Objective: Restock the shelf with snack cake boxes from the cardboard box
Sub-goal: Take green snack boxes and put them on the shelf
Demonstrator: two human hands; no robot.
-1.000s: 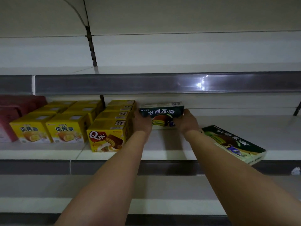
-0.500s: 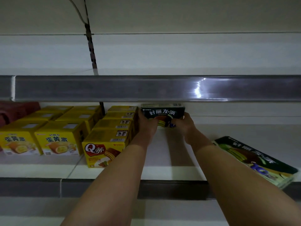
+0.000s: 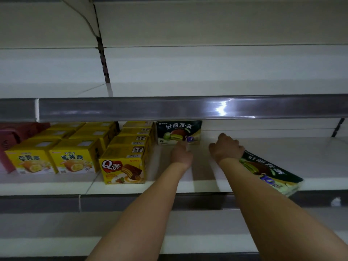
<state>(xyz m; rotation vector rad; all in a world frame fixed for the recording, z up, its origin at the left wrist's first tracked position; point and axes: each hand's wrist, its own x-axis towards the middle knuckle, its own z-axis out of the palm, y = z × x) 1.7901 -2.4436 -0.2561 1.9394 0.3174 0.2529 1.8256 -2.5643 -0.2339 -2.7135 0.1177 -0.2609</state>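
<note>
A dark green snack cake box stands upright at the back of the white shelf, right of the yellow boxes. My left hand is just in front of it, one finger stretched toward its lower edge. My right hand hovers to the box's right, fingers loosely curled, holding nothing. A second dark green box lies flat and askew near the shelf's front edge, partly under my right forearm. The cardboard box is out of view.
A row of yellow Q-cake boxes runs front to back left of the green box. Yellow egg-yolk-pie boxes and red boxes stand farther left. The upper shelf's grey rail hangs low overhead. Bare shelf stretches to the right.
Both hands have let go of the green box, which now stands at the back of the shelf. The hands have pulled back toward me, the right one moving off to the right.
</note>
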